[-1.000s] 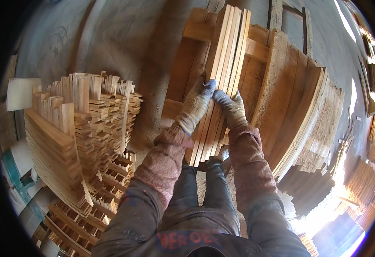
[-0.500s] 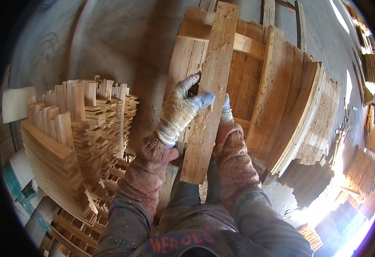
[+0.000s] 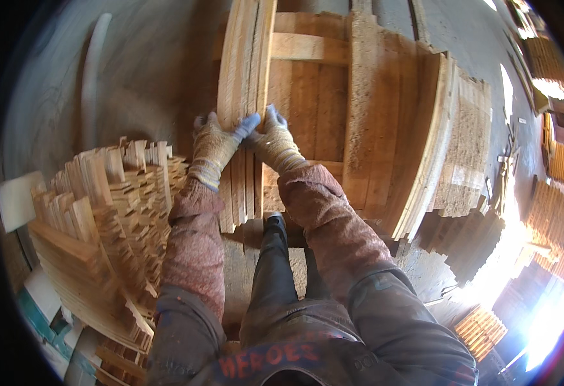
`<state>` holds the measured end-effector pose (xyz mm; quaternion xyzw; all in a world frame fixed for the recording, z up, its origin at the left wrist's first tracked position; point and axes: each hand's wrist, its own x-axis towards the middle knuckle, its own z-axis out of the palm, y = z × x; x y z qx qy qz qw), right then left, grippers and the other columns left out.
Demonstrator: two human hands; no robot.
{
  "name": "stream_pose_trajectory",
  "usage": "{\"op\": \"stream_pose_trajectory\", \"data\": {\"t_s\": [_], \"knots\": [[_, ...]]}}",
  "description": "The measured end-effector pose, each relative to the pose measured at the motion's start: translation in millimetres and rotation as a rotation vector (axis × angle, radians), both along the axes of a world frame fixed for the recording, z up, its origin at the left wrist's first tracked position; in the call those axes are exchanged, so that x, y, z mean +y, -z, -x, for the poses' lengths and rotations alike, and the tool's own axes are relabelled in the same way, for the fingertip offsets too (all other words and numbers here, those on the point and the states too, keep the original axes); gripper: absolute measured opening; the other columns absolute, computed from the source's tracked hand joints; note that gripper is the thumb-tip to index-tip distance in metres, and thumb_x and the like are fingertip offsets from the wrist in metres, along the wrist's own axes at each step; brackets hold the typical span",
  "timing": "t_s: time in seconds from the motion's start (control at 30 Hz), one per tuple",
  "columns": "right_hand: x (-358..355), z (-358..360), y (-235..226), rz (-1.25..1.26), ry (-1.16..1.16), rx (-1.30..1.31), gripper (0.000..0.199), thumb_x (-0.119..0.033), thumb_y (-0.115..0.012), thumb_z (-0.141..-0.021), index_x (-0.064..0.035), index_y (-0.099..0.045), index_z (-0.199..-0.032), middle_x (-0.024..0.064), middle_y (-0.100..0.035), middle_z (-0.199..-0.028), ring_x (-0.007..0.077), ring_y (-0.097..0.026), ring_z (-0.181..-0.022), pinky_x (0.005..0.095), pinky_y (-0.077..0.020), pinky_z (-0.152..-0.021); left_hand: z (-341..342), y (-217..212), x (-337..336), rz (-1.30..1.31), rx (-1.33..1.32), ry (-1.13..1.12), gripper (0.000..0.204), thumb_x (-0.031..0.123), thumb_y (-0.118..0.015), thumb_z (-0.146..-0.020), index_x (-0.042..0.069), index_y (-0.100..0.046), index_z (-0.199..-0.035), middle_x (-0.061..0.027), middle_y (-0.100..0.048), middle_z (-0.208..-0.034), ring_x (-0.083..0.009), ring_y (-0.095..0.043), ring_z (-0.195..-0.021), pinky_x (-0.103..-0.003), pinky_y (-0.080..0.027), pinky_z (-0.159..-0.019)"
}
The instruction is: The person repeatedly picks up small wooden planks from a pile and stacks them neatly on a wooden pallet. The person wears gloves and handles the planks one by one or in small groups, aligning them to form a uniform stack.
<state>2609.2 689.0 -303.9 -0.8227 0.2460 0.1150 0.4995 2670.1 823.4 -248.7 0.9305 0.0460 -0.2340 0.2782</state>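
Note:
Several long planks [image 3: 246,71] stand on edge, pressed side by side, at the left end of a wide wood stack. My gloved left hand [image 3: 215,147] wraps their left side, its thumb across the top edges. On the right face of the same planks, my gloved right hand [image 3: 275,143] presses with its fingers, close to the left thumb. Both hands are closed around the planks; the far fingertips are partly hidden. Beside them, flat boards [image 3: 394,109] lie in the stack, dusted with sawdust, with a crosswise slat [image 3: 311,47] showing between.
On the left rises a tall pile of short wooden slats [image 3: 101,212]. A pale hose [image 3: 93,77] lies on the grey floor [image 3: 159,71] beyond it. More stacked boards [image 3: 555,219] stand at the far right near bright sunlight. My legs are close to the stack's near side.
The single plank held slanted over the stack is now upright on edge among other planks at the left. Both hands have moved left with it, and the view has shifted.

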Motion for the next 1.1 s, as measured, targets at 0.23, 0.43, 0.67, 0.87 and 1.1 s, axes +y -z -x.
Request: {"op": "stream_pose_trajectory", "data": {"t_s": [0.23,0.43,0.67,0.87,1.1], "knots": [[-180.0,82.8,-122.6,0.628,0.310,-0.242,0.114,-0.045,-0.095,-0.062,-0.0155,-0.037,-0.156,0.0283,-0.039,-0.154,0.0442,-0.040,-0.142,0.0460,-0.0424,-0.113,27.2,-41.0,-53.1,-0.261,-0.068,0.053,0.121,0.039,-0.089,-0.072,0.041,-0.010,-0.163,-0.0408,-0.022,-0.156,-0.0591,-0.037,-0.139,-0.056,-0.041,-0.113],[-319.7,163.4,-93.1,0.470,0.457,0.292,0.135,-0.037,-0.092,-0.067,-0.0151,0.000,-0.165,0.0308,-0.025,-0.156,0.0413,-0.029,-0.141,0.0401,-0.0396,-0.111,21.0,-34.5,-55.7,-0.263,-0.070,0.104,0.120,0.042,-0.087,-0.072,0.039,-0.010,-0.164,-0.0399,-0.023,-0.156,-0.0579,-0.039,-0.139,-0.058,-0.041,-0.112],[-223.4,155.4,-109.6,-0.364,0.655,-0.350,0.096,0.005,-0.078,-0.078,-0.0104,-0.027,-0.159,0.0160,-0.059,-0.132,0.0206,-0.067,-0.098,0.0302,-0.0608,-0.079,23.5,-42.4,-38.3,-0.259,-0.020,0.034,0.119,0.045,-0.091,-0.070,0.041,-0.017,-0.163,-0.0372,-0.030,-0.153,-0.0529,-0.033,-0.143,-0.057,-0.039,-0.113],[-118.5,76.4,-99.0,-0.371,0.421,-0.285,0.115,-0.016,-0.085,-0.074,-0.0156,-0.015,-0.165,0.0217,-0.049,-0.140,0.0303,-0.060,-0.116,0.0425,-0.0548,-0.097,28.4,-45.4,-44.5,-0.220,0.009,0.038,0.116,0.054,-0.089,-0.072,0.040,-0.016,-0.163,-0.0360,-0.031,-0.152,-0.0522,-0.033,-0.142,-0.057,-0.040,-0.113],[-49.8,24.0,-92.2,0.214,0.119,0.098,0.135,-0.057,-0.088,-0.070,-0.0163,-0.001,-0.165,0.0289,-0.037,-0.154,0.0459,-0.045,-0.137,0.0552,-0.0439,-0.109,30.2,-28.9,-16.4,-0.080,0.020,0.028,0.105,0.080,-0.066,-0.079,0.039,-0.018,-0.163,-0.0362,-0.024,-0.157,-0.0591,-0.024,-0.146,-0.061,-0.036,-0.115]]}}
